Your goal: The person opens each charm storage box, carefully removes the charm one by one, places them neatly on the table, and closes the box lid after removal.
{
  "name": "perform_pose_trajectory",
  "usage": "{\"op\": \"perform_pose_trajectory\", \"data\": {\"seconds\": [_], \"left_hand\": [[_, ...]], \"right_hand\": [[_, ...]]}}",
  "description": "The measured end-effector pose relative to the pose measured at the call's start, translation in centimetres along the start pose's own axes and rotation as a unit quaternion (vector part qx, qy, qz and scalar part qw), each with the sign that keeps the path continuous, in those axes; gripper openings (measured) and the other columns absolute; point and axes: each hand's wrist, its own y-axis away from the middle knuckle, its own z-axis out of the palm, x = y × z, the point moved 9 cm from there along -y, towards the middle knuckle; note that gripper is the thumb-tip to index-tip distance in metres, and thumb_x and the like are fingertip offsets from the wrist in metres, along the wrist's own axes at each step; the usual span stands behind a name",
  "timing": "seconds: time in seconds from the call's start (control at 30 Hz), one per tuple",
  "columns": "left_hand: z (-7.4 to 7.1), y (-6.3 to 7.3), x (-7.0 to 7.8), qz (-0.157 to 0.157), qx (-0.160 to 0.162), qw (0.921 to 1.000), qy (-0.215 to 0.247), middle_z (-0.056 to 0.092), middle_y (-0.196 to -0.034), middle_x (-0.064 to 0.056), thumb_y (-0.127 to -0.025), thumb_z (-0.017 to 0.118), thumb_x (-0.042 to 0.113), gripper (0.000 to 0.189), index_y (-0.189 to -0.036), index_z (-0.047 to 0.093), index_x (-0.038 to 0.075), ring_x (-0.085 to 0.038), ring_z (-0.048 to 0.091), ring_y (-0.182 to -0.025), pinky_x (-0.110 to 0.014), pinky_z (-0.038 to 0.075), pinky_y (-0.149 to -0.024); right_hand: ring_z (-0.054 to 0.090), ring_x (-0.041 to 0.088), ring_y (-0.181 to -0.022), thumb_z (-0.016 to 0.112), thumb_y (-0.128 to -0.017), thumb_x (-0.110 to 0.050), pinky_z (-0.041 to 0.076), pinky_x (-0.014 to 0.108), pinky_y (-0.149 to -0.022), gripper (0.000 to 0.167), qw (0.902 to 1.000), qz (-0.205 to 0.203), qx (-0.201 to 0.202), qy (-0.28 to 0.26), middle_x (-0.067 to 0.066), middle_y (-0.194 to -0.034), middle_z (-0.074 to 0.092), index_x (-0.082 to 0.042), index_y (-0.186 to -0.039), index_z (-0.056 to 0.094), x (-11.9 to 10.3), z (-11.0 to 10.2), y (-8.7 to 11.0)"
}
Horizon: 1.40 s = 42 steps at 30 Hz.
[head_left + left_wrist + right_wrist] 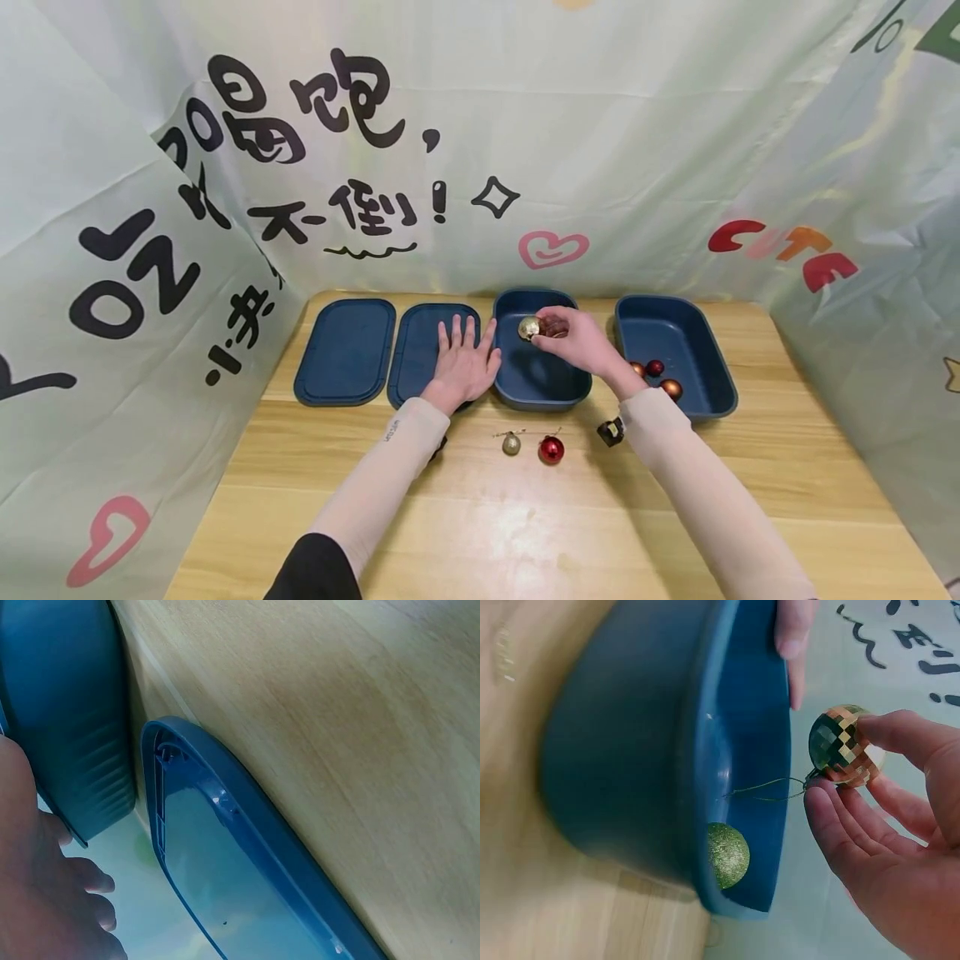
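Observation:
My right hand (pixel 576 340) pinches a shiny gold Christmas ball (pixel 529 327) above the middle blue bin (pixel 542 403). In the right wrist view, this ball has mirror-like facets and a thin gold string loop hanging toward the bin. A glittery gold-green ball (pixel 729 855) lies inside that bin. My left hand (pixel 463 367) is spread with straight fingers over the right-hand blue lid (pixel 411 371), beside the bin's left side. In the left wrist view its fingers (pixel 91 874) are by the bin's rim; whether they touch it, I cannot tell.
The right blue bin (pixel 678 333) contains a small dark red ball (pixel 655 367) and copper balls (pixel 671 388). On the wooden table (pixel 480 533), in front of the middle bin, lie a small gold ball (pixel 511 444) and a red ball (pixel 551 450). Another blue lid (pixel 347 352) lies far left.

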Motion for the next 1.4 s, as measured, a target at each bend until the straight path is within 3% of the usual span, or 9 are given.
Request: {"op": "perform_pose_trajectory", "data": {"seconds": [0.13,0.6,1.03,1.4], "left_hand": [[0.0,0.0,-0.1,0.001,-0.002,1.0,-0.002,0.015,-0.176,-0.021,-0.114,0.015,0.051,0.062,-0.172,0.006,0.029,-0.045,0.005,-0.164,-0.066,0.001,-0.13],[0.0,0.1,-0.2,0.006,-0.003,0.9999,0.013,0.014,-0.176,-0.022,-0.115,0.017,0.049,0.062,-0.172,0.007,0.028,-0.046,0.004,-0.164,-0.067,-0.001,-0.13],[0.0,0.0,0.1,0.008,0.004,0.9999,0.014,0.015,-0.176,-0.022,-0.115,0.023,0.047,0.062,-0.172,0.011,0.026,-0.047,0.005,-0.164,-0.067,-0.001,-0.13],[0.0,0.0,0.0,0.007,0.005,0.9998,0.018,0.015,-0.176,-0.023,-0.115,0.023,0.046,0.061,-0.172,0.012,0.026,-0.047,0.005,-0.164,-0.067,0.0,-0.13]], "right_hand": [[0.075,0.033,-0.105,0.079,-0.096,-0.018,0.063,0.045,-0.089,0.044,0.9998,-0.013,0.008,-0.013,0.019,-0.118,0.075,-0.001,-0.135,0.066,-0.5,-0.1,1.8],[0.072,0.025,-0.102,0.082,-0.094,-0.022,0.06,0.024,-0.085,0.043,0.9971,0.005,0.038,-0.066,0.013,-0.119,0.074,-0.008,-0.133,0.069,0.0,-0.9,7.1],[0.073,0.008,-0.096,0.084,-0.091,-0.012,0.059,0.018,-0.084,0.043,0.9933,-0.007,0.085,-0.078,0.016,-0.121,0.074,-0.006,-0.132,0.069,1.1,-1.4,12.4],[0.072,0.006,-0.094,0.082,-0.087,0.004,0.06,0.018,-0.083,0.043,0.9899,-0.02,0.106,-0.092,0.022,-0.116,0.075,0.003,-0.128,0.069,2.0,-1.3,15.5]]}}
